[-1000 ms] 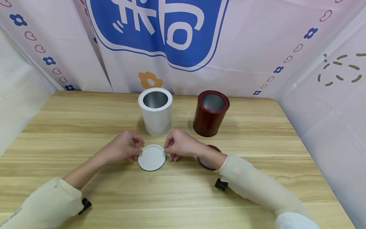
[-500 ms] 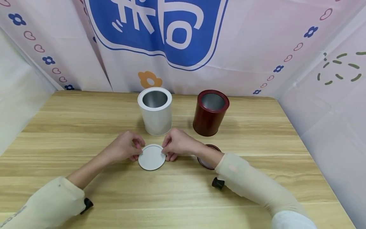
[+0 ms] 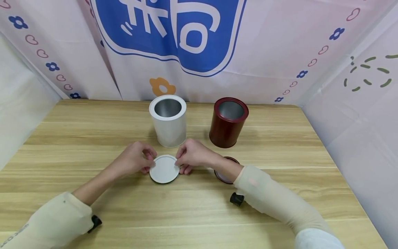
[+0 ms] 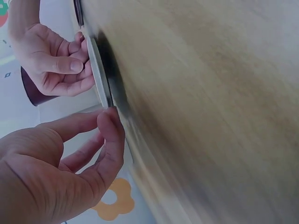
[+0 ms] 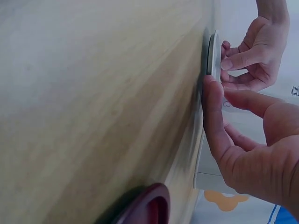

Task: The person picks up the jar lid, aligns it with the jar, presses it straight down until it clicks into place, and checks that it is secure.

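Where the white lid [image 3: 164, 169] lies: between the two hands, on the near side of the white can, its pale face up; a shadow shows beneath it, and whether any edge touches the table [image 3: 174, 214] I cannot tell.
Left hand [image 3: 135, 158]: at the lid's left edge, thumb and finger pinching the rim; other fingers bent.
Right hand [image 3: 195, 155]: at the lid's right edge, directly across, pinching the rim likewise.
White can [image 3: 171, 133]: upright, open-topped, just beyond the lid on the far side, bare metal inside.
Dark red can [image 3: 226, 134]: upright, open-topped, right of the white can and apart from it.
Dark red lid [image 3: 223, 177]: on the table right of the white lid, near side of its like-coloured can, partly hidden under the right forearm.
Backdrop [image 3: 264, 52]: printed cloth along the table's far edge.
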`<move>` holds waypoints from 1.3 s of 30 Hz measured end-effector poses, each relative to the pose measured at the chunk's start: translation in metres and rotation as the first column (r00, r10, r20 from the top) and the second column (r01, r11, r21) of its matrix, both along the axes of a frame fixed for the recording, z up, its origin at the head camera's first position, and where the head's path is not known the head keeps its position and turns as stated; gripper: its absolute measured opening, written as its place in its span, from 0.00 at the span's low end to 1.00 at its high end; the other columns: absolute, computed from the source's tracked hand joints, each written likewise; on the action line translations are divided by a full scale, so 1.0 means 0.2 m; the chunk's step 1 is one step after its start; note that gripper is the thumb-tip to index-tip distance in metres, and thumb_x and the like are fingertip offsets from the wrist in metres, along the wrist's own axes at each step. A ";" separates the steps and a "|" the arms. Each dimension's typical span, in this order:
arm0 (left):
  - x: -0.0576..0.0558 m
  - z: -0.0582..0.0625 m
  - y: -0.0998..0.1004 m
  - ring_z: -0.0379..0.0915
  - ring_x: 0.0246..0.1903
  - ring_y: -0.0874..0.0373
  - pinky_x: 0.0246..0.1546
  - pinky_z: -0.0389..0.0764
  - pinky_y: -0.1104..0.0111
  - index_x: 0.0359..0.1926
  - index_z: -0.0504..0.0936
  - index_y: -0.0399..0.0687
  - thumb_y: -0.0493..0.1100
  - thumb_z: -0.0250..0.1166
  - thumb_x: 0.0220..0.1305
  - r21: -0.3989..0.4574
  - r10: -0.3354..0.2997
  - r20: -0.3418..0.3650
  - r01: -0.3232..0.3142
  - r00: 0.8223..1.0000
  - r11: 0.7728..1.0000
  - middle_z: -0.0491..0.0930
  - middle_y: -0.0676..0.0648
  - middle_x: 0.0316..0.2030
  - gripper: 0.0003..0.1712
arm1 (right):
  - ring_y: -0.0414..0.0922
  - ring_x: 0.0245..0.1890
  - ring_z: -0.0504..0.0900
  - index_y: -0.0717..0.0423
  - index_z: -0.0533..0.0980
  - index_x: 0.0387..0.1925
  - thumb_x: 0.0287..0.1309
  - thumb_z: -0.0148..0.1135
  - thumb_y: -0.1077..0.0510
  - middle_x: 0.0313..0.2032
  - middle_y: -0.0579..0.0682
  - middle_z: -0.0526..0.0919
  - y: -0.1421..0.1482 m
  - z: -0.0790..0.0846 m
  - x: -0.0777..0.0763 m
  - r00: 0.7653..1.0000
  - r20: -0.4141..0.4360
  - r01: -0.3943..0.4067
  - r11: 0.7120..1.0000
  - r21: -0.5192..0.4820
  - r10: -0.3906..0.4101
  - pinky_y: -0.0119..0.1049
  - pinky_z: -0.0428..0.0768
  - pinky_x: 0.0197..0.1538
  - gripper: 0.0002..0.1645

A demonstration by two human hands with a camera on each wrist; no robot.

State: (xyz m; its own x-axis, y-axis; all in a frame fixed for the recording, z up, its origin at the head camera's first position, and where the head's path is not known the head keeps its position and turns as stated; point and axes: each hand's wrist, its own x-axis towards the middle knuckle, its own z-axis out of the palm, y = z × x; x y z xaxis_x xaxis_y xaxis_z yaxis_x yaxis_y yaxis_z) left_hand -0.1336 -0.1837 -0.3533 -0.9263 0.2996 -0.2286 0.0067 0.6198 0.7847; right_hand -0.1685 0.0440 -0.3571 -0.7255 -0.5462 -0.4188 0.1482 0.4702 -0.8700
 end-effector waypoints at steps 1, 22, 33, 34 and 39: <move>0.00 0.01 0.00 0.79 0.22 0.59 0.23 0.85 0.68 0.43 0.82 0.24 0.25 0.71 0.56 0.007 0.006 -0.003 -0.006 1.000 1.000 0.79 0.43 0.28 0.13 | 0.43 0.19 0.84 0.67 0.78 0.34 0.61 0.69 0.71 0.24 0.59 0.85 0.00 0.01 0.00 1.000 0.000 0.003 1.000 -0.007 -0.003 0.34 0.86 0.25 0.05; 0.00 0.27 0.02 0.79 0.24 0.56 0.23 0.81 0.68 0.46 0.82 0.27 0.29 0.73 0.60 0.099 0.087 -0.131 -0.074 0.988 0.992 0.79 0.41 0.35 0.14 | 0.47 0.21 0.84 0.68 0.78 0.41 0.59 0.70 0.71 0.27 0.56 0.81 0.06 0.28 -0.03 0.986 -0.143 0.071 0.987 -0.143 -0.091 0.37 0.87 0.28 0.10; -0.02 0.40 0.02 0.79 0.26 0.61 0.24 0.81 0.71 0.48 0.85 0.27 0.29 0.72 0.61 0.083 0.103 -0.181 -0.089 0.978 0.993 0.80 0.41 0.36 0.15 | 0.48 0.23 0.85 0.65 0.80 0.41 0.59 0.71 0.70 0.28 0.56 0.82 0.07 0.37 -0.05 0.971 -0.210 0.079 0.985 -0.154 -0.111 0.39 0.87 0.29 0.09; -0.02 0.41 0.02 0.80 0.26 0.61 0.23 0.81 0.71 0.49 0.85 0.27 0.29 0.72 0.61 0.081 0.103 -0.186 -0.090 0.977 0.993 0.80 0.41 0.36 0.15 | 0.48 0.23 0.85 0.66 0.80 0.41 0.59 0.71 0.70 0.28 0.56 0.82 0.07 0.38 -0.06 0.970 -0.215 0.079 0.984 -0.159 -0.113 0.39 0.87 0.28 0.09; -0.06 0.48 0.03 0.80 0.23 0.60 0.22 0.80 0.71 0.48 0.85 0.27 0.30 0.72 0.62 0.076 0.098 -0.225 -0.083 0.969 0.994 0.80 0.39 0.36 0.14 | 0.51 0.24 0.85 0.66 0.81 0.41 0.59 0.70 0.71 0.29 0.58 0.82 0.08 0.44 -0.09 0.956 -0.263 0.085 0.982 -0.166 -0.128 0.42 0.88 0.29 0.08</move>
State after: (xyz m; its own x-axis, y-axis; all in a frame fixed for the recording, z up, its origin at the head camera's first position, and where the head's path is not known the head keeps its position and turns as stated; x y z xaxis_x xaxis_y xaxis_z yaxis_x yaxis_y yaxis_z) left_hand -0.1455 -0.1775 -0.2570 -0.9757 0.2189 0.0089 0.1360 0.5735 0.8078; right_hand -0.1868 0.0599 -0.2686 -0.8576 -0.5010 -0.1163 -0.0616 0.3245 -0.9439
